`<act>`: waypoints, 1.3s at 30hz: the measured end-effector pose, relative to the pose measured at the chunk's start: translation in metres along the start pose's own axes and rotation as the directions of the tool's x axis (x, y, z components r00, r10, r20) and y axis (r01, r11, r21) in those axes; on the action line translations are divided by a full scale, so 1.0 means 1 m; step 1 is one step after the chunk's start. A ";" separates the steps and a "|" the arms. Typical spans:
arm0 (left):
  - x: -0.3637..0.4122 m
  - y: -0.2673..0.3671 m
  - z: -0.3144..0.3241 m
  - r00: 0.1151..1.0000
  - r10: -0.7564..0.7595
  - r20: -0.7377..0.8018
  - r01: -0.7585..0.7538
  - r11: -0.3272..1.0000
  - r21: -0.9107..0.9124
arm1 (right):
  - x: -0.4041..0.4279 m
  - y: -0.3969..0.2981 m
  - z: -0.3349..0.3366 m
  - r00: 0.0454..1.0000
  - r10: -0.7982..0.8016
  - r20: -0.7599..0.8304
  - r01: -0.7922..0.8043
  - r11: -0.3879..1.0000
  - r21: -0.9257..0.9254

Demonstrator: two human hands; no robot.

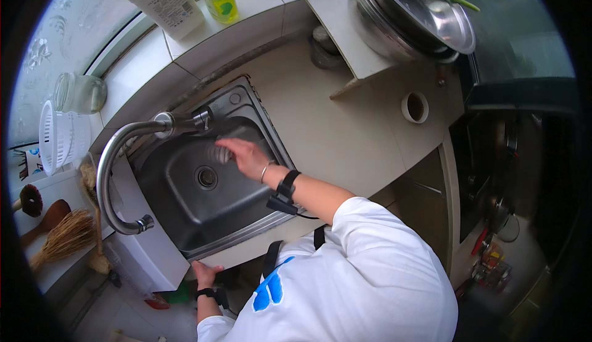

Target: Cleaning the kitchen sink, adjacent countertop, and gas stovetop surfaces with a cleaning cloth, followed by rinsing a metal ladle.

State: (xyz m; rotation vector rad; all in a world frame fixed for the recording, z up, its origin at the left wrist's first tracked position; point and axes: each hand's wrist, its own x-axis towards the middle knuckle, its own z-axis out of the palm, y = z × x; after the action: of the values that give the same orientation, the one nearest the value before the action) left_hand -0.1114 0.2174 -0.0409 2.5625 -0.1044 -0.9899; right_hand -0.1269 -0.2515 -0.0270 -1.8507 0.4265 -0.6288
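My right hand [247, 157] is over the stainless steel sink [185, 222], its fingers closed on a blurred, whitish-grey ridged item [218, 153], perhaps a scouring pad. Below that item lies the sink drain [206, 177]. The curved metal faucet [104, 171] has its spout swung to the left, outside the basin, and no water shows from it. My left hand [206, 271] rests at the counter's front edge by the sink's lower corner; what its fingers touch is partly hidden.
Stacked metal bowls [416, 23] stand on a raised board at the upper right, near a cup of dark liquid [415, 107]. Bottles [171, 7], a glass jar [81, 93] and a white plastic basket [62, 136] line the ledge. A straw brush [67, 235] lies left.
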 end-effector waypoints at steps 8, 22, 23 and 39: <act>0.000 0.004 -0.002 0.999 0.048 0.003 -0.048 0.999 0.017 | -0.032 -0.042 -0.101 0.976 0.149 -0.157 -0.152 0.988 -0.010; 0.003 -0.002 0.008 0.989 0.102 -0.108 -0.094 0.993 0.072 | -0.220 0.048 -0.221 0.674 0.425 -0.604 -0.710 0.597 -0.373; -0.003 0.003 0.007 0.989 0.099 -0.111 -0.091 0.993 0.077 | -0.221 0.056 -0.213 0.749 0.357 -0.559 -0.662 0.456 -0.595; -0.102 0.023 0.075 0.983 -0.082 -0.164 0.046 0.976 -0.212 | -0.081 0.147 -0.254 0.848 -0.091 -0.521 -0.388 0.563 -0.729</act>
State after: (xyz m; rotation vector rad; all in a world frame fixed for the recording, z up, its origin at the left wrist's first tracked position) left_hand -0.2355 0.1928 -0.0182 2.4580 0.1241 -0.7531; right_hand -0.3438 -0.4470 -0.1119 -2.4617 1.4464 -0.8900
